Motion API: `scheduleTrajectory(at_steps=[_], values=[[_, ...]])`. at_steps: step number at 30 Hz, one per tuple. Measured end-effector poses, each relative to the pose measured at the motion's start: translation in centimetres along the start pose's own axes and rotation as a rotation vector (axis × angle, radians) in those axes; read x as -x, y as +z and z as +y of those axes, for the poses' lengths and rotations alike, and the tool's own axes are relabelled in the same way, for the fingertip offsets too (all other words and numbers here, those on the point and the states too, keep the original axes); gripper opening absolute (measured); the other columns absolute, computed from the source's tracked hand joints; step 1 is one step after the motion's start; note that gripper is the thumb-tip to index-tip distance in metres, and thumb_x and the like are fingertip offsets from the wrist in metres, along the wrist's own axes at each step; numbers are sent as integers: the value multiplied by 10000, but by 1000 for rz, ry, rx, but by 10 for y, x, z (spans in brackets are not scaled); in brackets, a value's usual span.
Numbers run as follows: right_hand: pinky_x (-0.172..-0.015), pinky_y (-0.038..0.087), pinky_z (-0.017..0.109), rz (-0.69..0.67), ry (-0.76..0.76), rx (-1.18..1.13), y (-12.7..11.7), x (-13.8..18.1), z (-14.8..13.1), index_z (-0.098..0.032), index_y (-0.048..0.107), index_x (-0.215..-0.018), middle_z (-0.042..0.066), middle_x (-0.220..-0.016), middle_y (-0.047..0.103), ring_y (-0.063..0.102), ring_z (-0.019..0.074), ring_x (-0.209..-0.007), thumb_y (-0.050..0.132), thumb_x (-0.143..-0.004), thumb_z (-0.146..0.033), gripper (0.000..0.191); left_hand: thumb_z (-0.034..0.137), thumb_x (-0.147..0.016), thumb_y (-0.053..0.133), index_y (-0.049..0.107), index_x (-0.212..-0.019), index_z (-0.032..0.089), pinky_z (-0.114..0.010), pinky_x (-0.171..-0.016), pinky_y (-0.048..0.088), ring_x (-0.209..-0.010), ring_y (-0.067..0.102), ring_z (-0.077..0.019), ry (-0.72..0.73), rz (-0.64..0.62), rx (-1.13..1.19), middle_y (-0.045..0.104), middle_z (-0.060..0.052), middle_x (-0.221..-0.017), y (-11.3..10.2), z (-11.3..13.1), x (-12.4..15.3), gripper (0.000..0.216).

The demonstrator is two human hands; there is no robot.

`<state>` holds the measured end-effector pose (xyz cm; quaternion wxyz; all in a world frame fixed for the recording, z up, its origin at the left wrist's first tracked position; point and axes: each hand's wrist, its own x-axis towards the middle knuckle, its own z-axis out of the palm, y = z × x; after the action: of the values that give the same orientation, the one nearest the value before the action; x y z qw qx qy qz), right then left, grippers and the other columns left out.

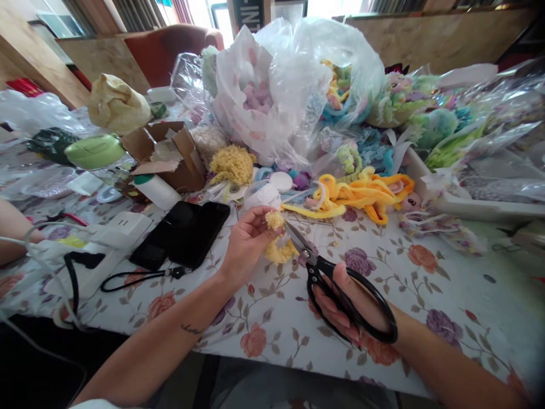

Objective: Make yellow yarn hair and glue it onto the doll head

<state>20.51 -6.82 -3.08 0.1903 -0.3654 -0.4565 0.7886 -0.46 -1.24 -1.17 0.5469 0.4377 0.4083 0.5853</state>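
Observation:
My left hand point(248, 241) pinches a small piece of fluffy yellow yarn point(279, 250) between thumb and fingertips, above the flowered tablecloth. Part of the piece hangs below the fingers. In my right hand point(347, 307) is a pair of black-handled scissors point(313, 261), with fingers and thumb through the loops. The blades point up and left, their tips right beside the yarn; whether they touch it I cannot tell. A larger bundle of the same yellow yarn point(233, 165) lies further back, near a cardboard box point(170, 159).
Two black phones point(200, 233) and a white power strip point(91, 258) with cables lie to the left. Orange-yellow plush strips point(361, 193) lie behind the scissors. Clear plastic bags point(293, 85) full of coloured yarn pieces rise at the back. Another person's arm point(15, 233) shows at the left edge.

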Motion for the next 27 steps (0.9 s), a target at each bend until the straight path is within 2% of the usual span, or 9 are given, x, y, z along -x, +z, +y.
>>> scheduleTrajectory(at_steps=[6,14,18,22,27], values=[[-361,334,227,36,-38,29,1,4,2,-200,434,-586,-64,-397,381,310,61,-289,206,-782,-790,663,145,-692,720,626,-952,195,-178,-616,488,-646,558,-73,111,30,-168,636,-5,-847,-3,2,0,280],[-379,343,229,73,-45,31,6,8,2,-201,444,-580,-66,-390,379,266,60,-297,262,-811,-753,625,145,-707,697,616,-923,185,-202,-658,504,-712,620,-102,127,35,-182,673,-28,-893,-6,3,0,233],[-390,353,206,71,-58,-3,9,9,3,-199,427,-574,-76,-379,359,269,47,-296,281,-806,-754,620,143,-700,703,605,-929,192,-220,-678,524,-716,640,-113,93,16,-127,675,-22,-901,-7,3,1,253],[-309,272,203,77,-26,-68,11,7,-4,-206,401,-570,-82,-386,333,237,44,-276,305,-762,-791,623,124,-698,708,601,-938,190,-216,-674,524,-727,656,-129,48,-24,-106,691,-13,-805,-5,6,3,271],[-269,223,212,127,-55,-72,-1,4,-17,-207,398,-582,-74,-406,311,236,57,-280,247,-733,-828,656,183,-698,745,575,-1034,208,-261,-735,541,-793,681,-159,-138,-27,11,694,-2,-793,-4,5,1,377]])
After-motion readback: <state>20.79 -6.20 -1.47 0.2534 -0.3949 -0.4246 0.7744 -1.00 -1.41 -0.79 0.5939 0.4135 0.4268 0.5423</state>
